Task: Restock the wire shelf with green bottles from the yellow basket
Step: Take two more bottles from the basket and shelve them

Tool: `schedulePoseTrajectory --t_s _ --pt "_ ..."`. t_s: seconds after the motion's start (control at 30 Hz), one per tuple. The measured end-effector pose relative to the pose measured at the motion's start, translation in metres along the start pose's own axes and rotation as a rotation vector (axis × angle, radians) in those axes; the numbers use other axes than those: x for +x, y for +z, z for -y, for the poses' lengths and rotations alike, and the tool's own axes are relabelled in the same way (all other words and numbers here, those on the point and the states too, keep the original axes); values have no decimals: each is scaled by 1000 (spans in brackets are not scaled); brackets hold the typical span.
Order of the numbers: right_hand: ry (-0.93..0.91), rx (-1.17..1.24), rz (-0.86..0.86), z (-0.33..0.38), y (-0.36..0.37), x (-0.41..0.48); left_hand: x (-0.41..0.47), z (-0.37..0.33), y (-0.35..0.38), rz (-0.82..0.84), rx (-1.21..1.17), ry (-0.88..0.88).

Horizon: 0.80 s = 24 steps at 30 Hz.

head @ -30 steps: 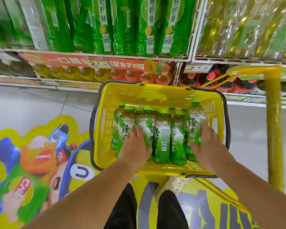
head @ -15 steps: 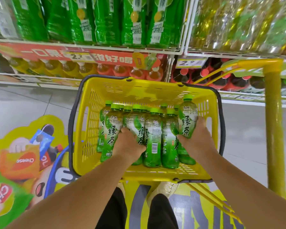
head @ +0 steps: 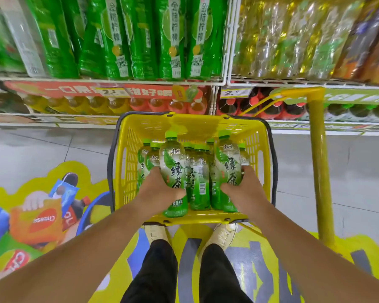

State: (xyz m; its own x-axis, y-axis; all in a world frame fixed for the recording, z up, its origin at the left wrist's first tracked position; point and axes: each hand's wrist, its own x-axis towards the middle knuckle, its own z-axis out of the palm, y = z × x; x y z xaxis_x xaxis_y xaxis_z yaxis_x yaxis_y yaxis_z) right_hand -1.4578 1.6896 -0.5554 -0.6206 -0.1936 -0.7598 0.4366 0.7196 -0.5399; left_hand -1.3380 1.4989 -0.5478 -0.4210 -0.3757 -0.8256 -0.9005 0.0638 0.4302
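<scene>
The fingers (head: pixel 154 172) of the left hand (head: pixel 160 189) are curled round the lower body of one green bottle (head: pixel 172 162), thumb across its near side. The right hand (head: pixel 243 189) is clamped the same way on a second green bottle (head: pixel 228 162). Both bottles are upright and stand higher than the other bottles (head: pixel 199 176) packed touching one another in the yellow basket (head: pixel 129 149), their bases low against its near wall.

Each grip sits low on a tall, smooth bottle, so I judge a bottle could tip or twist in the palm on the way up. A base could also catch the near rim, or brush a tight neighbour and topple it. The yellow pull handle (head: pixel 319 171) rises just right of the basket, where a right-hand swing might strike it. On the wire shelf (head: pixel 109 80) at the far side, the tall green bottles (head: pixel 140 40) look crowded to the front wire. Pushing a new one in could therefore knock one off; no free gap shows from here.

The basket sits low, at the person's pale shoes (head: pixel 155 232); whether it rests on the grey tiled floor (head: pixel 31 145) itself I cannot tell. A bright snack-and-drink sticker (head: pixel 42 215) covers the near floor, on the left and under the feet. Shelving runs along the far side: a lower shelf (head: pixel 53 115) of orange and red drinks, price tags (head: pixel 233 92) on the edge, and yellowish bottles (head: pixel 282 40) at upper right
</scene>
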Motion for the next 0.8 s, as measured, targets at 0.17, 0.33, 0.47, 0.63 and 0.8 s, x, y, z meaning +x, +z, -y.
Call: schedulePoseTrajectory --t_s 0.17,0.33,0.47,0.63,0.8 --pt "-31 85 26 45 -3 -67 -60 -27 -44 14 0 72" --pt "-139 73 -51 102 -17 -150 -141 -59 -98 -44 39 167" --pt "-207 64 -100 151 -28 -213 -199 -79 -135 -113 30 281" --pt "-352 64 -84 201 -36 -282 -264 -97 -177 -139 -65 384" --pt "-489 26 -71 240 -41 -334 -320 -98 -209 -239 -126 455"
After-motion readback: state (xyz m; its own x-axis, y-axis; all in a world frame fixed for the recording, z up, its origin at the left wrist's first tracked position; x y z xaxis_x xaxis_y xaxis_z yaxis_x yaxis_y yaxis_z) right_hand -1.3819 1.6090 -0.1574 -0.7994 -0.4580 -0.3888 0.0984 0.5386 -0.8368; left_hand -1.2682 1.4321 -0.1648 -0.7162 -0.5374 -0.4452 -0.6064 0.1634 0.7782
